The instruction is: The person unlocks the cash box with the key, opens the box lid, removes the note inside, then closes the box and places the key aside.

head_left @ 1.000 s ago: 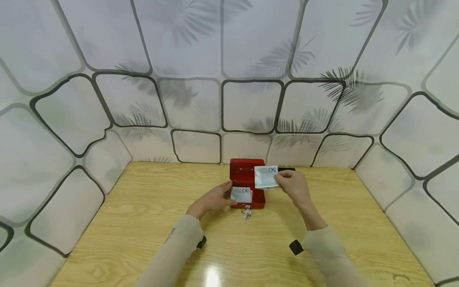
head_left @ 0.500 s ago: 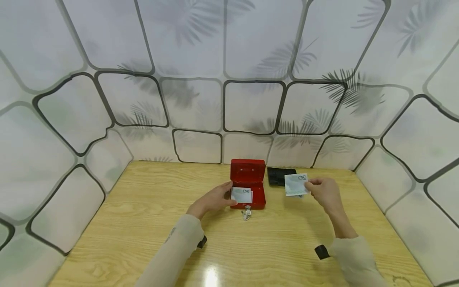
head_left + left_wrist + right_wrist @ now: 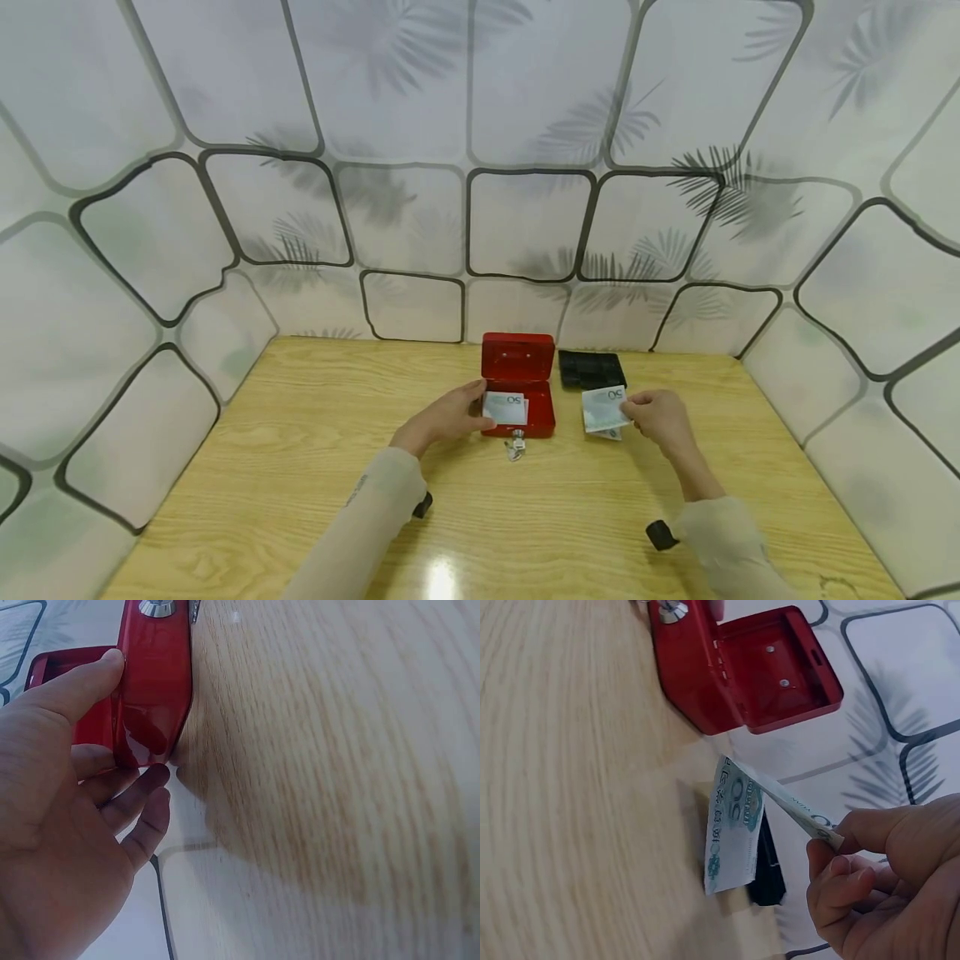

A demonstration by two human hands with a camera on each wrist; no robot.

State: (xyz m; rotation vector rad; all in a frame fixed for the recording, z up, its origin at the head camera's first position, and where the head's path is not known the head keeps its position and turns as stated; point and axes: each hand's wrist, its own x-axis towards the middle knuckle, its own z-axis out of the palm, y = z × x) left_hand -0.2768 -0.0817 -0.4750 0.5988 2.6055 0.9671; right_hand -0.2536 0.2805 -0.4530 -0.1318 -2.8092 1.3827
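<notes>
Holding item one: a fifty banknote [image 3: 604, 407], pinched at its edge between thumb and fingers of the right hand [image 3: 656, 418], low over the wooden table [image 3: 300, 467], just to the right of the red cash box [image 3: 519, 392].

Item two: the cash box, lid open and upright at the back, more fifty notes [image 3: 505, 407] lying inside, a key [image 3: 515, 444] in its front lock.

Item three: left hand [image 3: 446, 415], thumb on the box's front left corner, fingers loosely bent beside its left wall, steadying rather than gripping.

Item four: black coin tray [image 3: 591, 368], behind the held note, just right of the box.

Handling note: the banknote droops from a one-edge pinch, so, by my judgement, it lays best if its free edge touches the table first and the fingers release once it lies flat, squared on any note beneath. A second note edge shows under it; how many lie there cannot be told.
</notes>
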